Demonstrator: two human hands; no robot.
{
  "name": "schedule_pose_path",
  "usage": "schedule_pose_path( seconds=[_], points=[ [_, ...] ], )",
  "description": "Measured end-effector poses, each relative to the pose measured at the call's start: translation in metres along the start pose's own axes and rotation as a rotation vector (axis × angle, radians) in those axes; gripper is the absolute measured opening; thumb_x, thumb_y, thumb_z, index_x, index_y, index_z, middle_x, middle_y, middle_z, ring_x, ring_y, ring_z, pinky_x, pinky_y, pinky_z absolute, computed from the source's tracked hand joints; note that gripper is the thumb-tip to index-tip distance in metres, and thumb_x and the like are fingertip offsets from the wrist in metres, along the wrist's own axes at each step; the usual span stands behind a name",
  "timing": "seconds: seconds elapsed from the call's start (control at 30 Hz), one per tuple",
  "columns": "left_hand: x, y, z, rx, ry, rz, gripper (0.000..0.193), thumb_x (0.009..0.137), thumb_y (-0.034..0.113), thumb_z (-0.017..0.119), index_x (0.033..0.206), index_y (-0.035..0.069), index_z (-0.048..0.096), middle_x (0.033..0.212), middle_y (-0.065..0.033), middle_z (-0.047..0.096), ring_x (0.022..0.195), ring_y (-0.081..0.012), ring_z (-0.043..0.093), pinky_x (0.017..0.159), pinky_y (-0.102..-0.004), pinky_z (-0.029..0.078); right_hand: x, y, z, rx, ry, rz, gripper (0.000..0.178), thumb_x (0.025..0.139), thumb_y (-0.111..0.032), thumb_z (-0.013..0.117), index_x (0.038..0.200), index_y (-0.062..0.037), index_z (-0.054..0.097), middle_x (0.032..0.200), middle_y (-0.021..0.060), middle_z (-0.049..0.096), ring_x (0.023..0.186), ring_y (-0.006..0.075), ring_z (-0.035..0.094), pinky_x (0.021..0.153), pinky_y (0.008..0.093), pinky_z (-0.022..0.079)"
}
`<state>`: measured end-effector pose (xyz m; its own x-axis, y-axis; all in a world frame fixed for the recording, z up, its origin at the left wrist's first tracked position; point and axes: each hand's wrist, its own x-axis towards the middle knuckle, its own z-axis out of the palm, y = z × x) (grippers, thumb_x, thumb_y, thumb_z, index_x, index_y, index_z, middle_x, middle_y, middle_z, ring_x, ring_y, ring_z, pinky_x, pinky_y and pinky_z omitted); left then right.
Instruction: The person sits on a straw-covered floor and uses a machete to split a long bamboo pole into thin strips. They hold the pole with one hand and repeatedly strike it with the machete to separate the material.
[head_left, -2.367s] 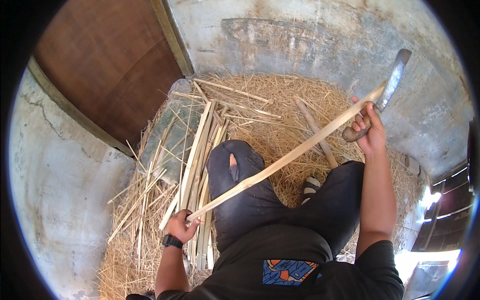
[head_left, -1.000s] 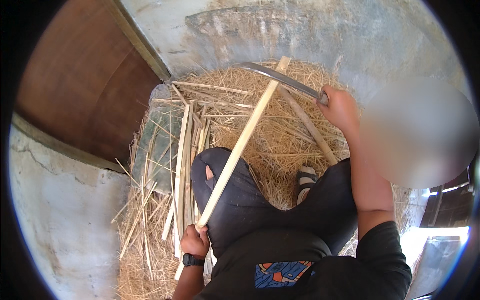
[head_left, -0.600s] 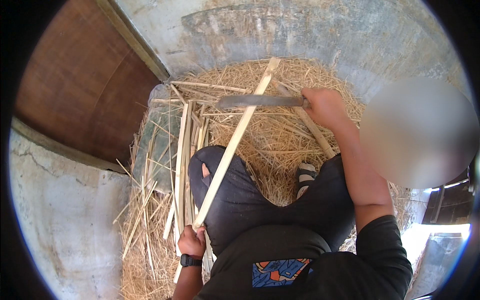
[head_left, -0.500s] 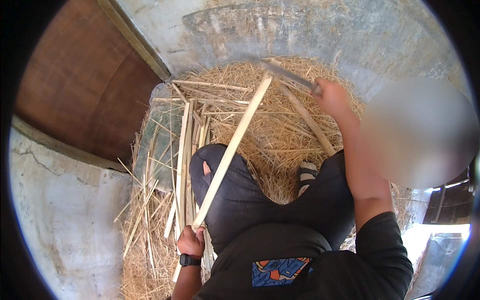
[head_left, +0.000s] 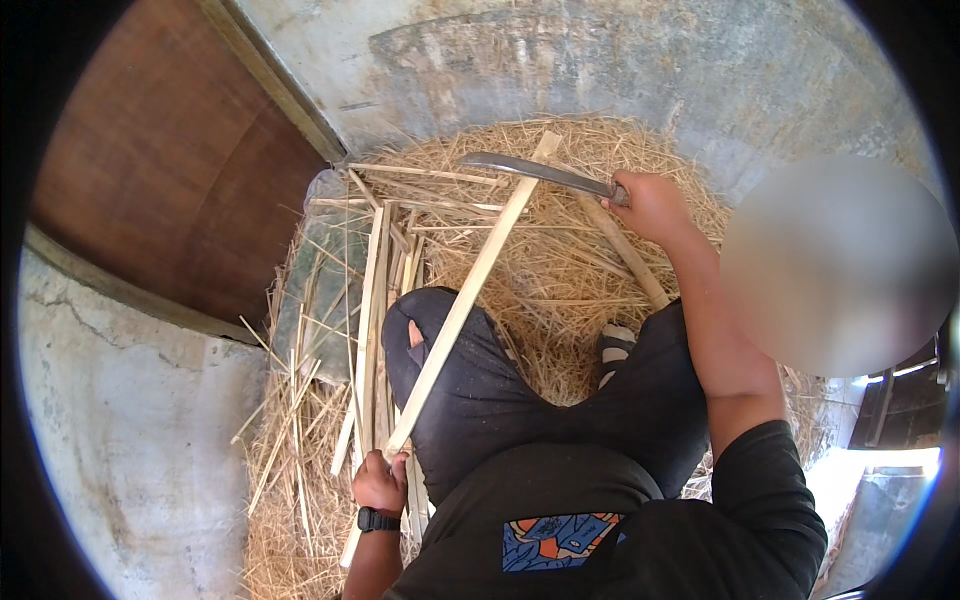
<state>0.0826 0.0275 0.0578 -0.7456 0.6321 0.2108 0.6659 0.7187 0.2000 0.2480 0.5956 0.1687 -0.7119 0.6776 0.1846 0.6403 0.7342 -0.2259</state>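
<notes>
A long pale bamboo strip point(head_left: 470, 285) slants from near my left knee up and away over the straw. Its near end is in the closed fingers of my left hand point(head_left: 380, 482), which has a dark watch at the wrist. Out in front, my right hand point(head_left: 650, 205) is wrapped round the handle of a machete point(head_left: 535, 170) with a curved, dark blade. The blade lies across the strip a little below its far end. Whether the edge bites into the strip cannot be made out. Beneath the blade, a round bamboo pole point(head_left: 625, 250) rests on the straw.
Several cut strips point(head_left: 368, 330) lie lengthwise to the left of my knee, with thin slivers around them. Loose straw-like shavings point(head_left: 640, 145) cover the ground. A grey wall point(head_left: 600, 60) curves round the far side, and a brown wooden panel point(head_left: 180, 170) stands at the left.
The machete has come down and toward me along the strip, its blade blurred before and sharp now. My right hand has moved slightly nearer and left. My left hand has hardly moved.
</notes>
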Motion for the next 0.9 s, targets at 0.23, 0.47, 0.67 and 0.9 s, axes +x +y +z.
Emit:
schedule_pose_path(
  seconds=[0.23,0.47,0.67,0.9],
  points=[
    [-0.001,0.0,0.0,0.013,0.003,-0.025,0.045,0.093,0.046,0.071,0.101,0.003,0.063,0.071,-0.0173,0.064,0.066,-0.0409,0.064,0.06,-0.0505,0.052,0.002,0.004,0.004,0.016,0.03,-0.019,0.033,0.091,-0.041,0.075,0.101,-0.011,0.066,0.072,0.0112,0.066,0.069,0.0311,0.066,0.061,0.0455,0.05],
    [-0.001,-0.002,0.001,0.018,0.008,0.006,0.045,0.092,0.046,0.072,0.101,0.003,0.063,0.071,-0.0173,0.064,0.065,-0.0411,0.064,0.059,-0.0503,0.052,0.0,0.004,0.001,0.066,0.026,-0.009,0.037,0.09,-0.045,0.076,0.099,-0.0105,0.067,0.069,0.0116,0.064,0.068,0.0303,0.066,0.061,0.045,0.05],
    [0.0,0.002,-0.002,-0.021,-0.061,-0.051,0.043,0.093,0.045,0.07,0.101,0.003,0.059,0.079,-0.0208,0.065,0.072,-0.046,0.064,0.062,-0.055,0.051,0.003,0.007,0.002,0.11,-0.008,-0.004,0.039,0.089,-0.045,0.077,0.099,-0.0087,0.068,0.071,0.0126,0.065,0.068,0.0292,0.066,0.062,0.0444,0.049],
    [0.003,0.002,-0.001,0.012,0.009,0.023,0.043,0.093,0.046,0.07,0.097,0.004,0.06,0.073,-0.0176,0.063,0.067,-0.0426,0.064,0.059,-0.0522,0.051,0.005,0.01,0.004,0.166,-0.042,0.001,0.042,0.089,-0.048,0.076,0.103,-0.0083,0.07,0.073,0.0133,0.067,0.07,0.0291,0.066,0.064,0.0445,0.051]
  ],
)
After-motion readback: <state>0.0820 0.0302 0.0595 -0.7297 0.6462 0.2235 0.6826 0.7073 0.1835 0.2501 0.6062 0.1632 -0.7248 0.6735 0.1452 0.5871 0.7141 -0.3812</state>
